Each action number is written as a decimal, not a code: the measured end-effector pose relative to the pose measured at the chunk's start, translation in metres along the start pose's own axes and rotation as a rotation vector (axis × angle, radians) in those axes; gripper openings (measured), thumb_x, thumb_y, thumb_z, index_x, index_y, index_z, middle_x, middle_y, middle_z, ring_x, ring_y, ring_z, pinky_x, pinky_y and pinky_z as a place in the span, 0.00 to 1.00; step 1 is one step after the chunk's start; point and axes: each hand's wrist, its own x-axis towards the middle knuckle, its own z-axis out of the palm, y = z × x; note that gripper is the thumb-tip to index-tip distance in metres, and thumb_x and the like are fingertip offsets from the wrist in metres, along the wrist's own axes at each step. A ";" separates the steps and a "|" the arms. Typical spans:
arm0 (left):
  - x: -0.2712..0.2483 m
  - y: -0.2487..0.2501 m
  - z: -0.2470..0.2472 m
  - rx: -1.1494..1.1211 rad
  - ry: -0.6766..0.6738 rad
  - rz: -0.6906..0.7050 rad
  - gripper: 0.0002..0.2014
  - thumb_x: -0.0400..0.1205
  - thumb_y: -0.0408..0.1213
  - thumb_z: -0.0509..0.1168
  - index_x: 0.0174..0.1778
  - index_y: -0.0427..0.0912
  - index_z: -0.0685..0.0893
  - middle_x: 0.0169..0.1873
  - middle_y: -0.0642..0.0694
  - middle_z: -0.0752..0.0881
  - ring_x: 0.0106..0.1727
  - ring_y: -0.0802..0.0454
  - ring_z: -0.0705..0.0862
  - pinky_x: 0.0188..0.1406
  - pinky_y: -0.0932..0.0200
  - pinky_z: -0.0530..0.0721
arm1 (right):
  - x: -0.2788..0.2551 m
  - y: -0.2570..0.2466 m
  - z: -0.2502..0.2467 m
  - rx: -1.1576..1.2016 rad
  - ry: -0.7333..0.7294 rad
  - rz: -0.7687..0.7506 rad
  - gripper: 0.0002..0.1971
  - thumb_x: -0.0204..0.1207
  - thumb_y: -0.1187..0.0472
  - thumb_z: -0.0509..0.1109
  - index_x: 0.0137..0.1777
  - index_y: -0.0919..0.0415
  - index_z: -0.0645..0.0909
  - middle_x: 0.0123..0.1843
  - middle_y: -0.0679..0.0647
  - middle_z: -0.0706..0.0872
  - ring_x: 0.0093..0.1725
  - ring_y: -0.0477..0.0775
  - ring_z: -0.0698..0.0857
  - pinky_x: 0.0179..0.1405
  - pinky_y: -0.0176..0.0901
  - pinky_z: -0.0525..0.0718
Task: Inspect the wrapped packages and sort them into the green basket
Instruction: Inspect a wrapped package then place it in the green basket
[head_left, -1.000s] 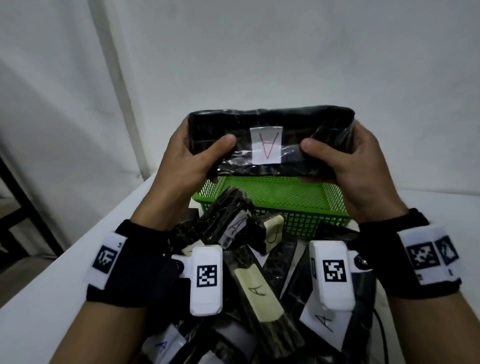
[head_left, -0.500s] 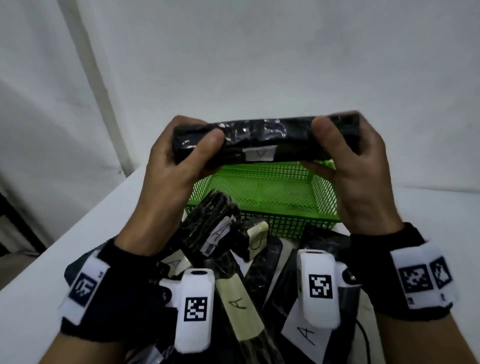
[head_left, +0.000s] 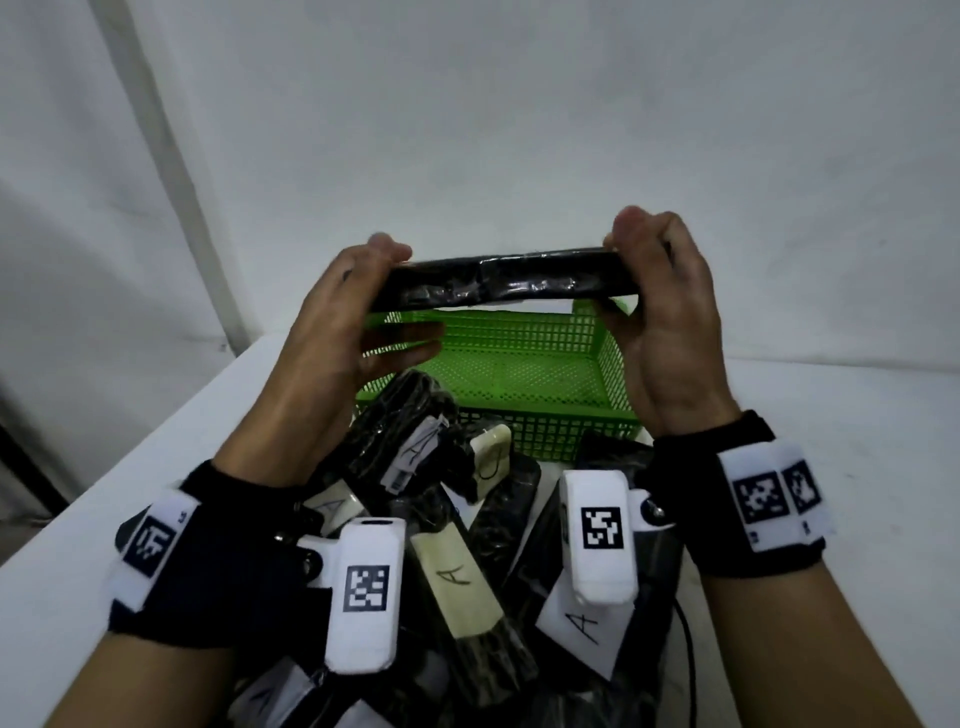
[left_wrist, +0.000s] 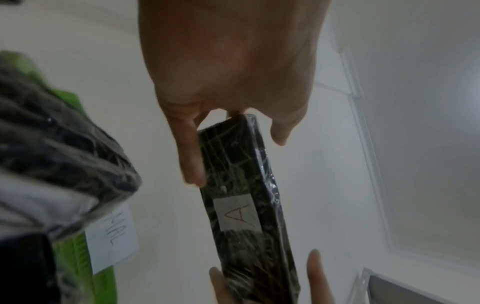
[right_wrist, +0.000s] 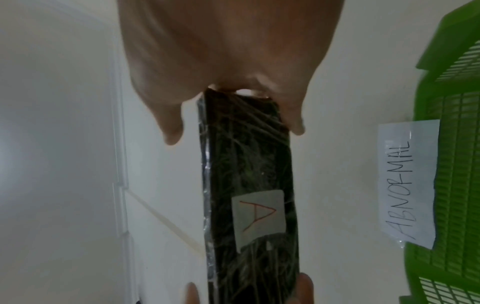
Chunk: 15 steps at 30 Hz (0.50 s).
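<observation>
A black plastic-wrapped package (head_left: 498, 280) is held level and edge-on above the green basket (head_left: 519, 364). My left hand (head_left: 382, 291) grips its left end and my right hand (head_left: 631, 275) grips its right end, fingers on top and thumbs beneath. Both wrist views show the package (left_wrist: 241, 174) (right_wrist: 246, 160) from below, with a white label bearing a red A (right_wrist: 257, 214) on its underside. The basket looks empty inside. A pile of wrapped packages (head_left: 457, 519), several labelled A, lies in front of the basket between my wrists.
A paper tag reading ABNORMAL (right_wrist: 407, 183) is stuck on the basket's wall (right_wrist: 454, 144). The white table (head_left: 831, 415) runs to a white wall behind. A thin black cable (head_left: 685, 649) lies at the pile's right side. The table's left edge (head_left: 156, 431) drops off.
Both hands have turned the package from label facing me to flat and edge-on, label now underneath. It has moved forward over the basket.
</observation>
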 end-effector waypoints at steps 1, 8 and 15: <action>-0.001 0.000 0.000 -0.028 -0.005 0.023 0.08 0.87 0.44 0.61 0.57 0.46 0.81 0.51 0.47 0.87 0.50 0.46 0.90 0.50 0.52 0.90 | 0.000 0.000 -0.001 0.002 0.007 0.046 0.09 0.71 0.43 0.77 0.49 0.40 0.83 0.58 0.47 0.82 0.59 0.46 0.84 0.64 0.55 0.83; 0.002 -0.006 0.001 -0.111 0.046 0.172 0.28 0.74 0.26 0.72 0.67 0.49 0.72 0.61 0.40 0.81 0.54 0.49 0.88 0.50 0.54 0.88 | -0.001 0.003 -0.002 0.149 0.017 0.310 0.19 0.77 0.70 0.75 0.67 0.69 0.77 0.54 0.63 0.89 0.44 0.55 0.92 0.34 0.41 0.90; 0.002 -0.007 0.001 -0.055 0.135 0.136 0.37 0.76 0.19 0.71 0.78 0.44 0.63 0.52 0.45 0.88 0.48 0.53 0.91 0.46 0.59 0.89 | -0.003 0.010 0.000 0.029 0.028 0.231 0.16 0.74 0.71 0.78 0.60 0.66 0.83 0.47 0.56 0.92 0.40 0.51 0.93 0.32 0.39 0.89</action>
